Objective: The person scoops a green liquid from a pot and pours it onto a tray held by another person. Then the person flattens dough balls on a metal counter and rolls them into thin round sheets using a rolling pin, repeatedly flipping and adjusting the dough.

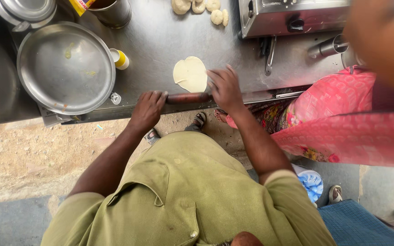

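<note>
A dark wooden rolling pin (188,97) lies along the front edge of the steel counter (160,41). My left hand (147,108) grips its left end. My right hand (225,88) presses on its right end with fingers spread flat. Just beyond the pin lies a flat, pale, roughly round sheet of dough (190,74), touching my right fingertips. Several small dough balls (200,6) sit at the far edge of the counter.
A large round steel pan (67,68) stands at left, with a small white-and-yellow cup (120,58) beside it. A steel appliance (292,16) is at the back right, tongs (270,57) in front. A person in pink clothing (356,118) stands close on the right. Sandy ground lies below.
</note>
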